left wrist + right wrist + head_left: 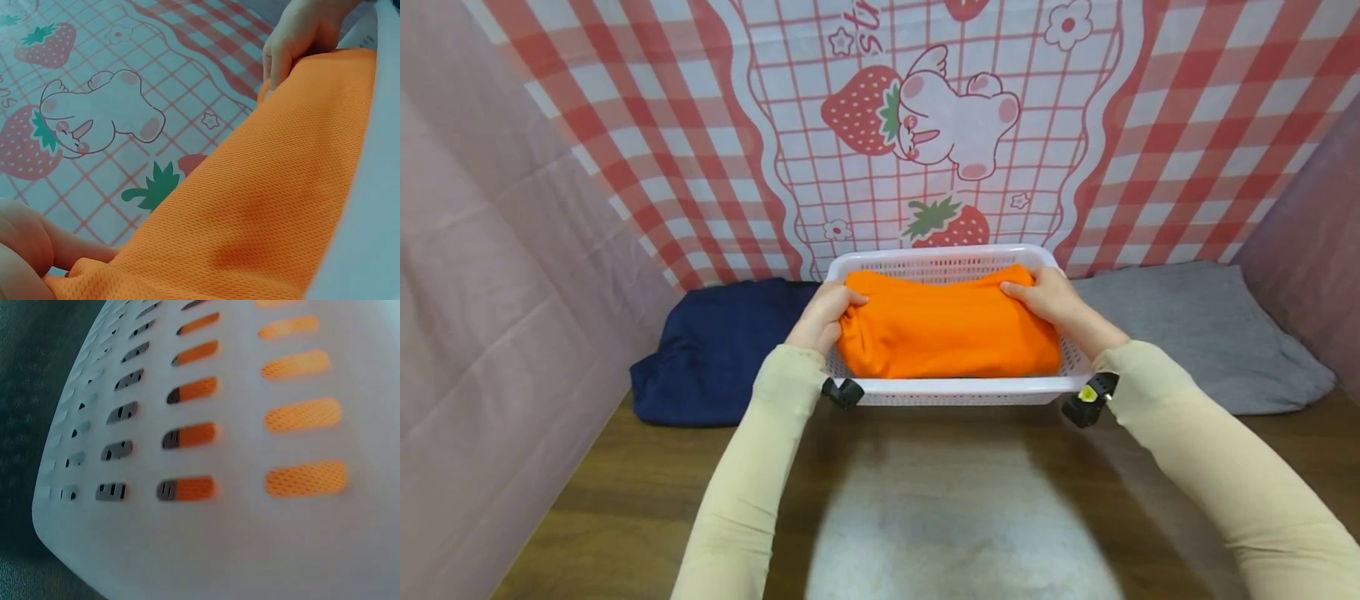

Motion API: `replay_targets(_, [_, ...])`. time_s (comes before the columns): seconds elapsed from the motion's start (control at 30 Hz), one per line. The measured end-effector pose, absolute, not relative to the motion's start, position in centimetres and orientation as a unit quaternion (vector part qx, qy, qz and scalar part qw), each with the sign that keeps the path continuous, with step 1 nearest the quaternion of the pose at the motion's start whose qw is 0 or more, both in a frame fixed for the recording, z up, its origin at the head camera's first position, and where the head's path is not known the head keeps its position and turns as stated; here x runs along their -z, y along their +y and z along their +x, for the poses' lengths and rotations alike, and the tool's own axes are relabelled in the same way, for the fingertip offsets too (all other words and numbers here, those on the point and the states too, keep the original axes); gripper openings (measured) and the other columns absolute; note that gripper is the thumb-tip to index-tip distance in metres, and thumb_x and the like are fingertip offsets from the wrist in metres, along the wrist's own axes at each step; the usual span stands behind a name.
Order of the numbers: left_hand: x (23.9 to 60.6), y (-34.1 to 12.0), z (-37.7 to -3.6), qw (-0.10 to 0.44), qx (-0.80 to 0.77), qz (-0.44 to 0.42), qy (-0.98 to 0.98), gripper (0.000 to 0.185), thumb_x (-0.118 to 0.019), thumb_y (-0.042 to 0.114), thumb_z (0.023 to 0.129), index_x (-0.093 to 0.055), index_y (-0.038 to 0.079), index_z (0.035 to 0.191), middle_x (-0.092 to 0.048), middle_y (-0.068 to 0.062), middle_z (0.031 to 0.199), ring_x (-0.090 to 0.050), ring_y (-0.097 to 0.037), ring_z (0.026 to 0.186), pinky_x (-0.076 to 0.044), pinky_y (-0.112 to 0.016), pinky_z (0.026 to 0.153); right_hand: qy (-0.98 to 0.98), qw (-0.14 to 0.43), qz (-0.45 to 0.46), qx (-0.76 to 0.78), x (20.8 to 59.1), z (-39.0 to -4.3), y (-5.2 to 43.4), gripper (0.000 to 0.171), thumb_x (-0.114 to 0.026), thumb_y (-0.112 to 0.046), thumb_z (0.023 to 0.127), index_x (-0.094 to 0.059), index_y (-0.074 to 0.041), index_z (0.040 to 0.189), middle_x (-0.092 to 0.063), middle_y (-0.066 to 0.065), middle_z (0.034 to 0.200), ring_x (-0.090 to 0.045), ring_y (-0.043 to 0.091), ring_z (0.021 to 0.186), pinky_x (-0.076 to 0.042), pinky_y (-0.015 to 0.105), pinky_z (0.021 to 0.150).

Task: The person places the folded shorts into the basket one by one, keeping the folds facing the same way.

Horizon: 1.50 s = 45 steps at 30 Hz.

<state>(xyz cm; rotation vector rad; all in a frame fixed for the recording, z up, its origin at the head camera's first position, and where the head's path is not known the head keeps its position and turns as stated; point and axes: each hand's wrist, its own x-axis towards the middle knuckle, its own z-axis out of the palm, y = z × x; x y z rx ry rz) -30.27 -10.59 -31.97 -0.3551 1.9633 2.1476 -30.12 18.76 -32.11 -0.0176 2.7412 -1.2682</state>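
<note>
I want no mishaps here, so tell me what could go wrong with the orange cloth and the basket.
The left hand and right hand each grip an end of the orange cloth; releasing unevenly might leave it lopsided. Its left end looks bunched, so creases could set. The black wrist cameras sit close to the front rim of the white basket and might snag and shift it.

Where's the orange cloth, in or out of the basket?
At least partly in: the orange cloth shows through slots of the basket in the right wrist view. Whether it touches the bottom: cannot tell.
</note>
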Motion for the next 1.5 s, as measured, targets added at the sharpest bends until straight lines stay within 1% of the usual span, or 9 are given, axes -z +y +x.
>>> replay_targets(0.17, [31.7,-10.6,-30.3,0.100,-0.728,-0.093,0.671,0.055,-0.047,-0.009,0.082,-0.040,0.006,0.134,-0.051,-0.006,0.104,-0.045,-0.015,0.077,-0.040,-0.022,0.069,0.904,0.049,-0.001,0.425,32.0,-30.1,18.6,0.056,-0.047,-0.038,0.093,-0.038,0.001,0.132,-0.047,0.021,0.118,-0.047,0.031,0.097,-0.041,0.046,0.093])
replay_targets(0.27, [31.8,-10.6,-30.5,0.108,-0.727,-0.095,0.671,0.063,-0.046,-0.009,0.082,-0.032,0.009,0.141,-0.046,-0.009,0.127,-0.045,-0.018,0.097,-0.039,-0.027,0.085,0.905,0.037,-0.003,0.423,32.0,-30.1,18.6,0.056,-0.047,-0.037,0.093,-0.036,0.000,0.134,-0.046,0.021,0.119,-0.046,0.033,0.099,-0.040,0.048,0.094])
replay_targets(0.4, [32.1,-10.4,-30.7,0.123,-0.712,-0.118,0.682,0.067,-0.046,-0.010,0.082,-0.026,0.008,0.143,-0.039,-0.011,0.137,-0.043,-0.021,0.112,-0.036,-0.031,0.099,0.907,0.046,-0.014,0.419,32.3,-30.3,18.6,0.055,-0.046,-0.035,0.094,-0.033,-0.001,0.136,-0.046,0.021,0.121,-0.045,0.032,0.100,-0.038,0.048,0.096])
replay_targets(0.57, [32.7,-10.4,-30.7,0.149,-0.665,-0.136,0.719,0.061,-0.048,-0.008,0.082,-0.031,0.003,0.139,-0.044,-0.011,0.126,-0.046,-0.020,0.105,-0.038,-0.030,0.095,0.906,0.087,-0.033,0.413,33.0,-30.4,18.6,0.052,-0.043,-0.029,0.096,-0.031,0.003,0.136,-0.044,0.023,0.123,-0.045,0.032,0.101,-0.036,0.048,0.098])
replay_targets(0.8, [33.1,-10.2,-30.2,0.184,-0.571,-0.139,0.788,0.040,-0.052,-0.002,0.083,-0.042,0.000,0.123,-0.041,-0.004,0.088,-0.041,-0.017,0.073,-0.036,-0.026,0.068,0.910,0.131,-0.060,0.390,33.3,-30.2,18.8,0.053,-0.041,-0.024,0.097,-0.025,0.004,0.138,-0.041,0.024,0.128,-0.043,0.032,0.104,-0.031,0.049,0.102])
replay_targets(1.0, [33.2,-10.2,-29.5,0.218,-0.540,-0.134,0.801,0.052,-0.058,0.004,0.083,-0.037,0.004,0.130,-0.043,-0.008,0.112,-0.042,-0.022,0.097,-0.037,-0.032,0.089,0.904,0.152,-0.084,0.391,33.8,-29.9,19.0,0.050,-0.041,-0.023,0.097,-0.026,0.002,0.137,-0.041,0.023,0.128,-0.043,0.031,0.102,-0.032,0.048,0.101])
replay_targets(1.17, [33.3,-10.1,-29.1,0.278,-0.509,-0.105,0.808,0.085,-0.065,0.015,0.080,-0.013,0.016,0.147,-0.015,-0.001,0.151,-0.023,-0.019,0.131,-0.017,-0.038,0.111,0.900,0.163,-0.096,0.392,34.2,-29.5,19.0,0.052,-0.043,-0.023,0.096,-0.024,0.001,0.138,-0.039,0.022,0.130,-0.040,0.030,0.104,-0.026,0.049,0.103])
replay_targets(1.37, [33.5,-10.0,-28.9,0.331,-0.480,-0.048,0.811,0.098,-0.066,0.018,0.081,0.006,0.022,0.146,0.011,0.007,0.152,-0.002,-0.011,0.138,-0.008,-0.038,0.113,0.886,0.215,-0.104,0.397,34.2,-29.3,19.1,0.083,-0.058,-0.027,0.088,-0.001,0.001,0.142,-0.016,0.025,0.143,-0.024,0.035,0.121,-0.009,0.053,0.108])
replay_targets(1.5, [33.5,-10.0,-28.9,0.322,-0.462,-0.034,0.826,0.094,-0.059,0.011,0.085,0.013,0.021,0.145,0.016,0.005,0.152,0.000,-0.012,0.137,-0.009,-0.037,0.112,0.898,0.216,-0.123,0.364,34.0,-29.3,19.2,0.084,-0.057,-0.024,0.088,0.002,0.004,0.140,-0.012,0.027,0.144,-0.021,0.035,0.123,-0.006,0.054,0.108])
